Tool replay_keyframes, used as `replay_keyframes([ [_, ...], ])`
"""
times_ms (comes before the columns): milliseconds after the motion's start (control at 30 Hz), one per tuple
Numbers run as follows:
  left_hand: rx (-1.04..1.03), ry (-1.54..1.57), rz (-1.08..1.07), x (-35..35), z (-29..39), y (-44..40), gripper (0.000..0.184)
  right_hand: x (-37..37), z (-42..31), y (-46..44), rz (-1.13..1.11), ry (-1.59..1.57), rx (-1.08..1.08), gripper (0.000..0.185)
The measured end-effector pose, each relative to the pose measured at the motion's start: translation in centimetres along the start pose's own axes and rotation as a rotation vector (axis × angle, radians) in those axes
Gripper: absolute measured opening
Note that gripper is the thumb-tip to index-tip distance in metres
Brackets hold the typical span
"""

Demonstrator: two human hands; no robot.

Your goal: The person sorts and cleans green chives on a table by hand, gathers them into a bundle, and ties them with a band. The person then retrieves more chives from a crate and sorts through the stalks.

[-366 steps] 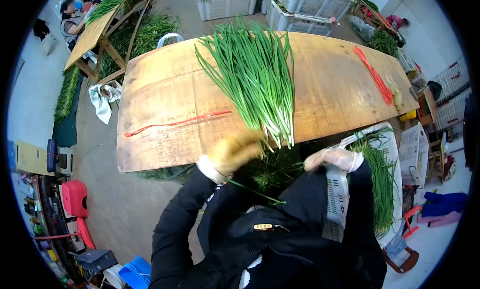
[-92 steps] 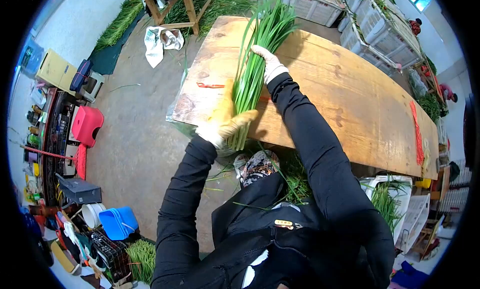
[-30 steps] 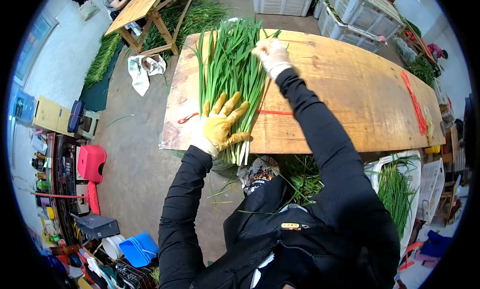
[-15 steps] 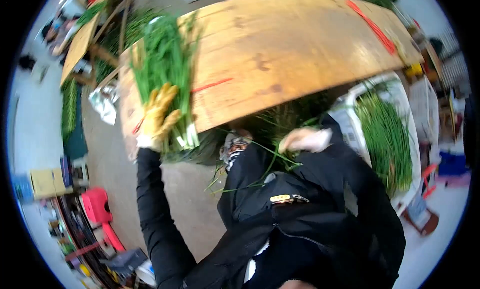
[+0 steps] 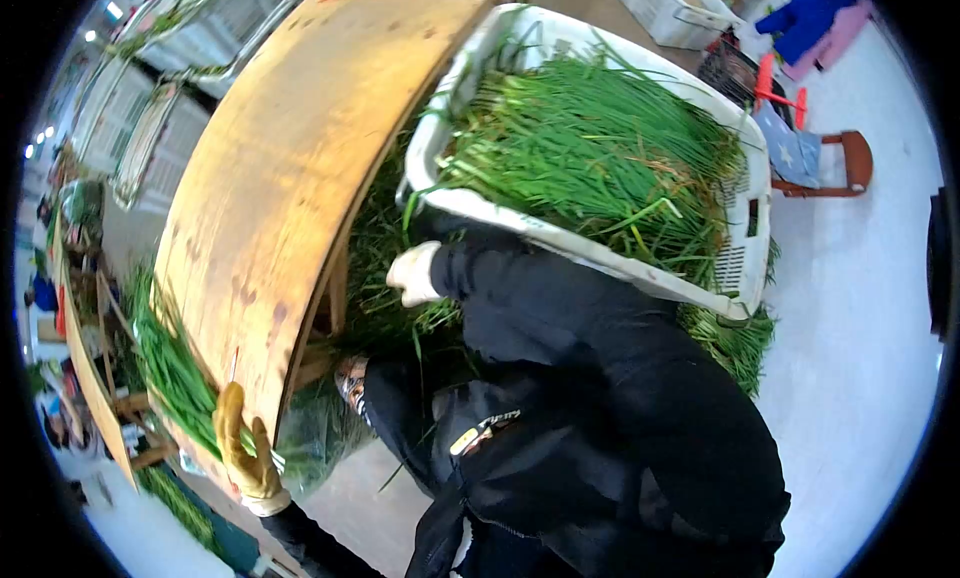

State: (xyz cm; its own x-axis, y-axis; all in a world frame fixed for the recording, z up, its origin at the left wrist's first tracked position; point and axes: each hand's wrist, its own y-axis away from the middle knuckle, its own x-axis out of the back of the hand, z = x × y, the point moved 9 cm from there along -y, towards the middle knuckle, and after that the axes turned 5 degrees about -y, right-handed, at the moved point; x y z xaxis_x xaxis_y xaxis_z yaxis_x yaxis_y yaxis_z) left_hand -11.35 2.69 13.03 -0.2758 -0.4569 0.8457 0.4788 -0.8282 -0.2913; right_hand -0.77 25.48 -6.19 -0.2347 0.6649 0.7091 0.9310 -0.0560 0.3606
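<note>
Your gloved left hand (image 5: 247,456), fingers and thumb spread apart, presses the lower end of a bundle of green stalks (image 5: 172,363) on the wooden tabletop (image 5: 270,178), lower left of the frame. Your right hand (image 5: 412,275) hovers near center beside a white crate (image 5: 590,248) of greens (image 5: 610,143); whether its fingers grip anything cannot be told.

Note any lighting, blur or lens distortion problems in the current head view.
Head view: strong fisheye distortion bows the long wooden table, with black corners around the image; deep shadow beneath the tabletop; folds of the black jacket hard to read; pale-gloved right hand slightly soft; far left edge squeezed and smeared, fine details unclear.
</note>
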Motion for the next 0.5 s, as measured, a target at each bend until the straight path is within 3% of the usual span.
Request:
replay_keyframes([
  [33, 0.005, 0.135, -0.023, -1.7, 1.6, -1.0, 0.033, 1.4, -1.2, 3.4, 0.114, -0.069, 0.206, 0.038],
  [67, -0.087, 0.045, -0.079, -3.2, 4.0, -2.4, 0.033, 2.7, -1.6, 7.1, -0.039, -0.178, 0.124, 0.039],
  [100, -0.130, 0.052, -0.114, -5.1, 5.9, -3.7, 0.033, 3.7, -0.6, 9.8, 0.023, -0.182, 0.214, 0.039],
  [133, -0.172, 0.074, -0.151, -7.0, 7.4, -4.8, 0.033, 5.8, 1.0, 13.5, 0.217, -0.142, 0.235, 0.038],
  [167, -0.217, 0.100, -0.194, -9.1, 9.0, -5.9, 0.033, 6.3, 5.0, 16.4, 0.396, -0.347, 0.229, 0.036],
  [200, -0.199, 0.206, -0.245, -11.2, 10.2, -7.1, 0.035, 7.6, 8.6, 20.5, 0.479, -0.275, -0.078, 0.033],
  [233, -0.222, 0.225, -0.268, -13.0, 12.0, -8.2, 0.035, 7.7, 12.3, 24.2, 0.614, -0.205, -0.115, 0.032],
  [267, -0.277, 0.298, -0.273, -14.6, 14.3, -9.3, 0.037, 8.0, 15.1, 29.4, 0.766, -0.004, -0.297, 0.032],
  [300, -0.328, 0.369, -0.278, -15.9, 16.4, -10.5, 0.038, 7.5, 18.2, 33.3, 0.775, 0.049, -0.422, 0.040],
  [333, -0.503, 0.234, -0.294, -17.4, 18.8, -11.4, 0.041, 5.8, 22.6, 37.4, 0.708, 0.087, -0.676, 0.051],
  [400, -0.656, 0.066, -0.303, -20.5, 22.5, -13.2, 0.044, 2.7, 27.4, 44.3, 0.507, 0.199, -1.100, 0.068],
  [467, -0.709, 0.037, -0.306, -23.9, 23.8, -14.5, 0.047, 0.0, 29.7, 48.1, 0.369, 0.257, -1.282, 0.074],
  [500, -0.659, 0.013, -0.302, -25.4, 23.9, -15.3, 0.049, -1.8, 31.7, 48.7, 0.282, 0.265, -1.296, 0.101],
])
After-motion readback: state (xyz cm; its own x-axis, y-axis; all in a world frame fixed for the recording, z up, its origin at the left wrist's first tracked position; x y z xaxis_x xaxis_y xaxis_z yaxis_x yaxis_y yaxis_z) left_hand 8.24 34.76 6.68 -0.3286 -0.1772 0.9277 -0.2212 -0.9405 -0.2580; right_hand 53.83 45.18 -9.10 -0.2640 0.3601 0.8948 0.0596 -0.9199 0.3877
